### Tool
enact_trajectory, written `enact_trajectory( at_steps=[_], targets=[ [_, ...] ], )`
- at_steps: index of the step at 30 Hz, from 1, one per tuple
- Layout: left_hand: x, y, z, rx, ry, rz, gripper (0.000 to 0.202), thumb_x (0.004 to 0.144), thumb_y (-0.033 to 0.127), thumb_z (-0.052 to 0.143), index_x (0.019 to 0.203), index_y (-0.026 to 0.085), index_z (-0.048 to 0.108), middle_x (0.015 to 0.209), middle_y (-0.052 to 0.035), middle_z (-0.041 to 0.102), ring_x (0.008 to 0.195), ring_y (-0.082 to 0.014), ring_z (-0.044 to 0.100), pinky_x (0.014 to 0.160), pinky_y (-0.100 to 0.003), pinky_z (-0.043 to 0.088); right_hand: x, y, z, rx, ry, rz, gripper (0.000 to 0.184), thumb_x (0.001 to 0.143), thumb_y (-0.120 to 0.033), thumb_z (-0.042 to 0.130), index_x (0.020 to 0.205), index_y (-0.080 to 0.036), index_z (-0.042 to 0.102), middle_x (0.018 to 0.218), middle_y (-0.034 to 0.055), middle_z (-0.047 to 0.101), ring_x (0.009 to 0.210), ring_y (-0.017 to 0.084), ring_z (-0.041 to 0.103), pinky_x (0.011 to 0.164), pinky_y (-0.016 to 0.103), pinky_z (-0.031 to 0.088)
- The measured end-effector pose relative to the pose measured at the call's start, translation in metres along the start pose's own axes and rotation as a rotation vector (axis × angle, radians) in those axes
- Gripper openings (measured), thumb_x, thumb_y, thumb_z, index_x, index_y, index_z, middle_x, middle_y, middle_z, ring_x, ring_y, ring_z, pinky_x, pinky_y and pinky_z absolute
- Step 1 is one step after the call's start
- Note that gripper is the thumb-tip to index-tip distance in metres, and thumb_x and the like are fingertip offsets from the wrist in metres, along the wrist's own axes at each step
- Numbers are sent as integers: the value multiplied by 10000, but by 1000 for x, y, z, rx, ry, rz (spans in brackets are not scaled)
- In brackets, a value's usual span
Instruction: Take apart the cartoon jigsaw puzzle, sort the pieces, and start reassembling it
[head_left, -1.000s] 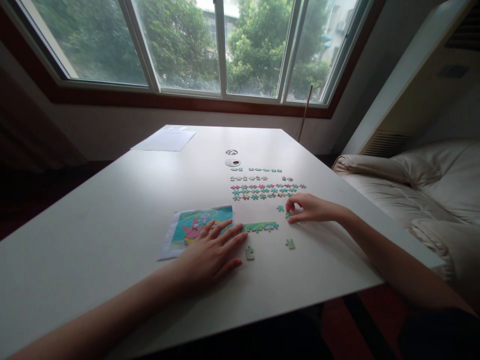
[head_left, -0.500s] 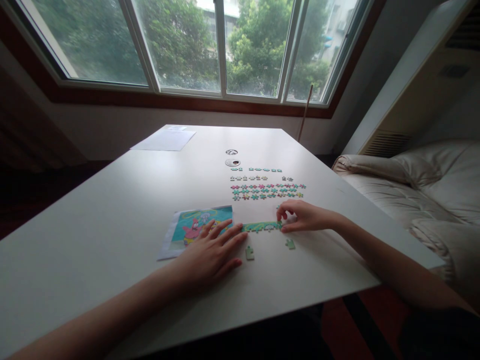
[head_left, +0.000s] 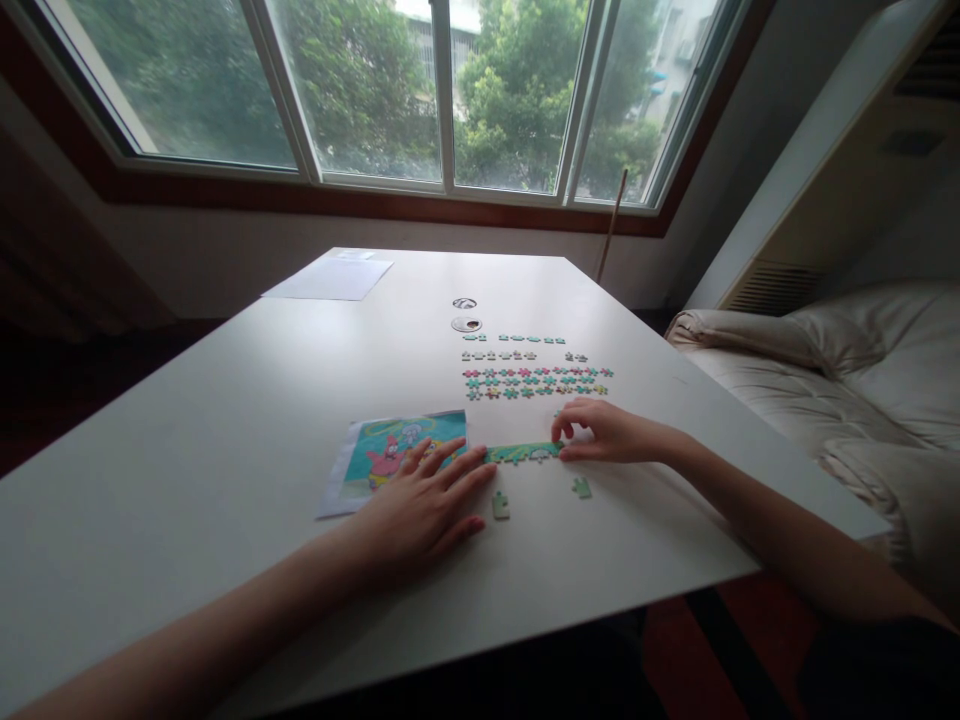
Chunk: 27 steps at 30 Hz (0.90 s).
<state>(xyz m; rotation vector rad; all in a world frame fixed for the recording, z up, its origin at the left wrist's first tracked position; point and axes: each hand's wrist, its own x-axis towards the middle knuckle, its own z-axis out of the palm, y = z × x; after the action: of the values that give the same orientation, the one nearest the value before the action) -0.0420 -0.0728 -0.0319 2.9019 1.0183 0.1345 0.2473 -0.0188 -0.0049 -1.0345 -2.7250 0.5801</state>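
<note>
My left hand [head_left: 435, 488] lies flat with its fingers spread. Part of it covers a printed cartoon picture [head_left: 384, 455], and its fingertips touch the left end of a strip of joined jigsaw pieces [head_left: 521, 454]. At the strip's right end, the thumb and fingers of my right hand [head_left: 604, 430] are closed on a puzzle piece, mostly hidden by the fingertips. Nearer to me, one loose greenish puzzle piece [head_left: 501, 506] lies below the strip's left part and another loose piece [head_left: 581, 488] below its right end. A small piece shows partly behind my right hand.
Beyond the strip, several rows of loose puzzle pieces [head_left: 536, 381] cross the white table [head_left: 247, 420]. Two small round items [head_left: 466, 325] lie farther back. Paper sheets [head_left: 330, 279] rest at the far left corner. A cushioned sofa [head_left: 832, 350] stands right of the table.
My right hand's fingertips have shifted very slightly left at the strip's end. My left hand and the loose pieces have stayed in place.
</note>
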Motion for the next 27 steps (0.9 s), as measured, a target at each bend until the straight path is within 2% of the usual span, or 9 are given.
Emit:
enact_trajectory(
  at_steps=[9,14,16,20,23,27],
  targets=[
    [0,0,0,2,-1,-3,472,884,462,271,1310,262,310,1377,-45,306,1228,-313,264,977,-532,208,1,0,1,10,17,-10,194,755,-349,568,844,-180,605,757,26,570,713,128,497,699,256,374],
    [0,1,-2,9,-12,-3,475,886,460,265,1311,252,313,1376,-56,307,1229,-322,256,971,-546,206,-8,7,-15,39,-4,48,241,787,-363,507,913,-178,597,798,38,598,683,120,509,633,235,382],
    [0,0,-2,11,-6,0,472,887,456,265,1311,255,314,1375,-56,307,1232,-320,251,975,-542,202,-15,12,-26,38,-38,115,249,779,-373,503,902,-180,601,787,36,602,672,123,513,610,233,380],
    [-1,0,-1,11,-9,3,473,888,455,262,1315,257,305,1376,-54,307,1230,-315,258,977,-540,200,-26,23,-39,43,-201,257,268,714,-401,561,872,-190,609,733,23,587,654,137,517,558,229,368],
    [-1,0,-1,11,3,-1,474,886,457,268,1316,261,302,1374,-46,311,1228,-314,263,978,-536,201,-28,27,-39,67,-266,289,297,679,-404,598,893,-197,591,738,18,577,663,142,514,550,228,365],
    [-1,1,-1,13,-6,-8,470,886,458,267,1314,266,299,1378,-44,304,1232,-312,261,978,-536,204,-24,25,-32,62,-272,271,261,700,-398,584,843,-180,575,719,15,554,649,132,494,560,229,362]
  ],
)
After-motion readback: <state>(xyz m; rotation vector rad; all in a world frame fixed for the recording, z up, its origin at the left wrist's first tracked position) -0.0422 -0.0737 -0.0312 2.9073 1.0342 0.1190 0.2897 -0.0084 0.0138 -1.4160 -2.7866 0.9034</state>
